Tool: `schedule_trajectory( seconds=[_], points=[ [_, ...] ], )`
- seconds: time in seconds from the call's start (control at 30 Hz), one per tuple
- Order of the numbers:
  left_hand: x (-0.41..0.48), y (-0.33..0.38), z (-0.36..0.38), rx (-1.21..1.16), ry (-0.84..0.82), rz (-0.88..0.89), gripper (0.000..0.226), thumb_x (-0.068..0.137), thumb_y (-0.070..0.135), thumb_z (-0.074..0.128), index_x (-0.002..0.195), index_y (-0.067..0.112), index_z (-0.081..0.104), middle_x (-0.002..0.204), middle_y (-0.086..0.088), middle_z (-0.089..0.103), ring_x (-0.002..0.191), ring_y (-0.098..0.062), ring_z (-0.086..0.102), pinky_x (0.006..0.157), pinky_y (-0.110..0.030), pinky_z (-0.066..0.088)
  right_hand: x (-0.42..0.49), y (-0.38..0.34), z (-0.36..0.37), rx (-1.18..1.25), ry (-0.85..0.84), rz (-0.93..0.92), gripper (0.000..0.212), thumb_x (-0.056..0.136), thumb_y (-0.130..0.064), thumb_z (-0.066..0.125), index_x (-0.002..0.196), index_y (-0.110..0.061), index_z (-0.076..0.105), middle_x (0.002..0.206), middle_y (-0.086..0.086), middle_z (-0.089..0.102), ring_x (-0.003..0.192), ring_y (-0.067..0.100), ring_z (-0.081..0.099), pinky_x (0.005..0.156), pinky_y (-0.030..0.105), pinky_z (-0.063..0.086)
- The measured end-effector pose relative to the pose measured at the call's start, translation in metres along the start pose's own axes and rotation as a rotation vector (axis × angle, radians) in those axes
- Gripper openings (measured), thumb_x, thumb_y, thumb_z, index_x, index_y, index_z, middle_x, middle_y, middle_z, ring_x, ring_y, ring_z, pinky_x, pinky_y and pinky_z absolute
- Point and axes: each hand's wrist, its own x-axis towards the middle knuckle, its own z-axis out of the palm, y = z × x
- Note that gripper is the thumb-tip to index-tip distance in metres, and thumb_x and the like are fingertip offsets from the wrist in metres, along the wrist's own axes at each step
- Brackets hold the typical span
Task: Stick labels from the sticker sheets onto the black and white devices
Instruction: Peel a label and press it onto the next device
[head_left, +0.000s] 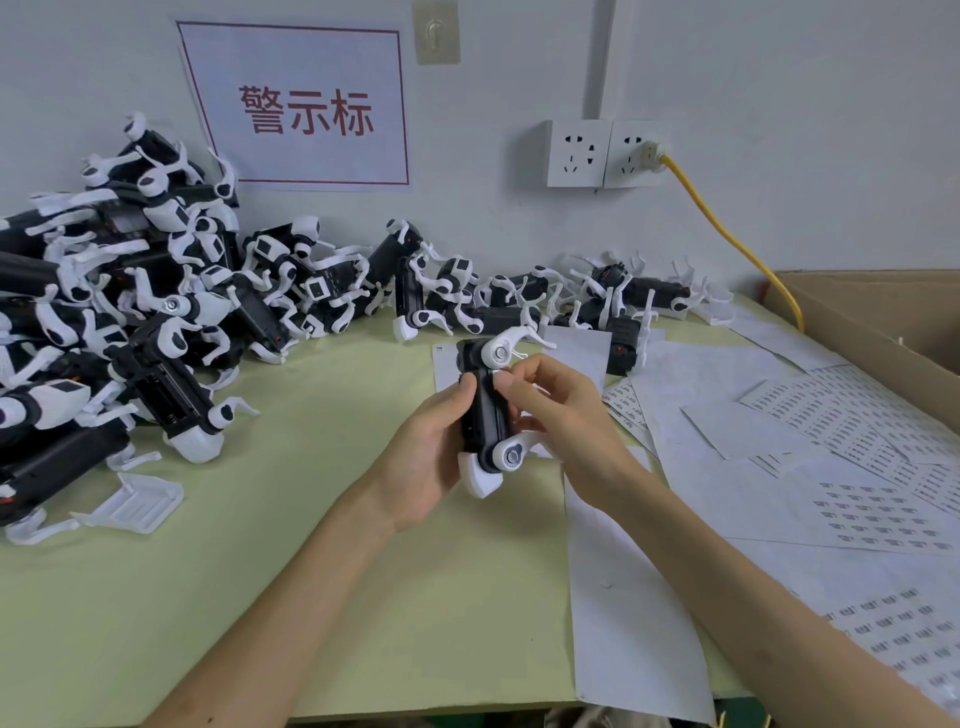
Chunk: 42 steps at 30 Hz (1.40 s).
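Held device (485, 415): black body with white end cap and white jointed legs, lifted above the bench (291, 519) near its middle, between both hands.
Long axis: runs near to far, close to upright in the view, tilted slightly; white cap end toward the wearer and down, the far end carrying a white leg joint pointing up and away toward the wall.
Left hand (431, 457): curled around the left side of the black body, thumb laid along its front edge, fingers hidden behind; firmly closed on the device.
Right hand (558, 410): fingers bent in, thumb and forefinger pinched together at the upper right edge of the body just below the far leg joint; a small white piece seems caught in the pinch, too small to tell whether a label.
Sticker sheets (841, 467): white sheets with rows of small dark labels, overlapping flat on the bench to the right, one reaching under the right forearm.
Device pile (130, 312): many black and white devices heaped at left and strung along the wall behind the hands, well apart from the held one.
Loose white cover (135, 501): ribbed, lying on the bench beside the pile.
Cardboard box (872, 322): open, at far right edge.
Wall: red-lettered sign (296, 106), sockets (605, 153) with a yellow cable (727, 234) running down behind the box.
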Motion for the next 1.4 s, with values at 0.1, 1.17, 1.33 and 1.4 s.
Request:
schedule_trajectory(
  seconds=[0.1,1.17,1.33,1.4],
  points=[
    [-0.0007,0.0003,0.0003,0.062,-0.019,0.026,0.050,0.104,0.041,0.042,0.141,0.010,0.056,0.133,-0.018,0.064,0.120,-0.027,0.065,0.093,-0.032,0.055,0.0006,0.0023,-0.0020,0.030,-0.031,0.008,0.022,0.095,-0.018,0.070,0.083,-0.005,0.058,0.081,0.014,0.056,0.073,0.025,0.055,0.065,0.031,0.049],
    [0.0002,0.0049,0.0059,-0.034,0.061,-0.075,0.043,0.090,0.056,0.057,0.104,0.019,0.073,0.090,-0.001,0.068,0.082,-0.014,0.067,0.071,-0.024,0.055,0.0039,0.0029,-0.0051,0.074,-0.094,-0.017,0.017,0.092,-0.002,0.059,0.076,-0.008,0.058,0.073,-0.005,0.064,0.065,0.016,0.051,0.063,0.021,0.047],
    [0.0024,0.0075,0.0040,-0.028,0.193,-0.067,0.052,0.080,0.063,0.064,0.102,0.016,0.072,0.080,-0.002,0.068,0.072,-0.014,0.067,0.067,-0.028,0.057,0.0031,-0.0004,-0.0037,0.041,-0.073,-0.032,0.011,0.081,-0.014,0.062,0.071,-0.013,0.063,0.074,0.004,0.059,0.067,0.015,0.053,0.058,0.015,0.043],
    [0.0036,0.0063,0.0020,-0.033,0.226,-0.096,0.062,0.081,0.064,0.057,0.111,0.011,0.068,0.082,-0.003,0.070,0.075,-0.016,0.070,0.066,-0.031,0.059,0.0034,-0.0002,-0.0045,0.016,-0.069,-0.033,0.012,0.082,-0.013,0.061,0.070,-0.014,0.063,0.074,0.003,0.060,0.069,0.015,0.054,0.061,0.017,0.044]
  ],
)
